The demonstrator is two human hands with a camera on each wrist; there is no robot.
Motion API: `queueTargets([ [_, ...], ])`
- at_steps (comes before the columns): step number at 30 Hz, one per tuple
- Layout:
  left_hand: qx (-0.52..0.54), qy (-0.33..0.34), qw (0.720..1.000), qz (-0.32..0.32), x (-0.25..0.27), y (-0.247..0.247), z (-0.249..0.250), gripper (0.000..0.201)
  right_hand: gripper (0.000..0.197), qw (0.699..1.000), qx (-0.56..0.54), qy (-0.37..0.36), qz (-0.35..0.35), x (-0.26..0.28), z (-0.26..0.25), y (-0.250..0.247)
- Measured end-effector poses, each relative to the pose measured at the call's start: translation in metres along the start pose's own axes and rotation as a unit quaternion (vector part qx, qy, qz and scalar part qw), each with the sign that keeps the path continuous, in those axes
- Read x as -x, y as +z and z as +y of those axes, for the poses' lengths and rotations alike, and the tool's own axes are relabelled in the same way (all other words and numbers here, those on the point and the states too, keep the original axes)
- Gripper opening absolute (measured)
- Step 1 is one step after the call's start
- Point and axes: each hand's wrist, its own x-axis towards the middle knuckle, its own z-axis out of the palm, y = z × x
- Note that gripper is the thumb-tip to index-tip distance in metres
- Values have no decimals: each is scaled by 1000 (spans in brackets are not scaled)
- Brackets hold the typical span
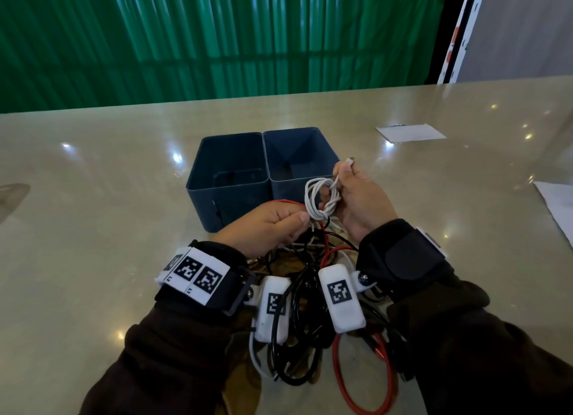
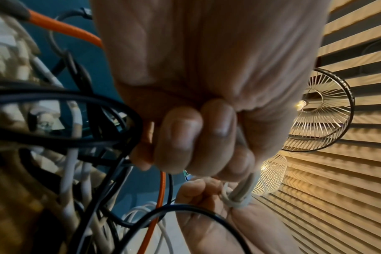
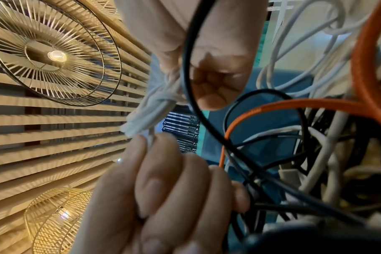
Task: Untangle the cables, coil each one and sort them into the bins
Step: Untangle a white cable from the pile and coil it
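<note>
Head view shows 2 blue bins [image 1: 235, 179] side by side on the table [image 1: 93, 172], and both look empty. Just in front of the bins, the left hand [image 1: 263, 225] and the right hand [image 1: 359, 203] hold a small white cable coil [image 1: 319, 200] between them. The left hand pinches the near side of the coil, and the right hand curls round the far side with the cable's plug end [image 1: 348, 161] sticking up above its fingers. On the near side of the bins, under the wrists, lies the tangled pile [image 1: 310, 290] of black, white and red cables. Left wrist view shows the left fingers [image 2: 180, 142] curled tight, with a red strand tucked in too, so it would be good to let that red one go first. A white wrap [image 2: 235, 199] goes round the coil strands. Right wrist view shows the right fingers [image 3: 161, 175] pinching the thin white end just below the wrapped bundle [image 3: 148, 111]. I think the step is tying off the coil: pull the end snug, keep the loops flat, and make sure no black cable [image 3: 191, 68] is caught before dropping it into a bin.
</note>
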Motion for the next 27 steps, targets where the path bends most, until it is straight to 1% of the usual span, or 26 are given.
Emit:
queueTargets([
  [2, -9, -5, 1000, -14, 0, 0, 2, 41, 29, 1000, 1, 7, 1, 1, 0, 1],
  [4, -16, 2, 999, -32, -1, 1, 4, 43, 31, 1000, 11, -1, 10, 1, 1, 1],
  [7, -19, 13, 998, -50, -1, 0, 5, 39, 31, 998, 38, -22, 49, 0, 4, 0],
  [11, -1, 13, 998, -56, 0, -2, 3, 36, 30, 997, 8, -26, 74, 0, 2, 0],
  [14, -27, 20, 998, -58, -1, -1, 5, 37, 31, 994, 36, -44, 91, -1, 5, 0],
  [17, -35, 21, 997, -63, -1, -1, 7, 37, 35, 994, 37, -54, 86, -3, 6, 0],
  [19, -32, 10, 999, -40, 0, -2, 4, 38, 34, 997, 5, -38, 61, -3, 2, 0],
  [21, -45, -1, 999, 10, -1, -5, 0, 40, 31, 999, -22, -26, 25, -3, -4, -2],
  [24, -58, -15, 993, 99, -2, -6, -5, 34, 28, 999, -10, -24, -25, -1, -11, -5],
  [27, -28, -27, 987, 153, -6, -7, -10, 28, 25, 997, 25, -46, -55, 2, -13, -6],
])
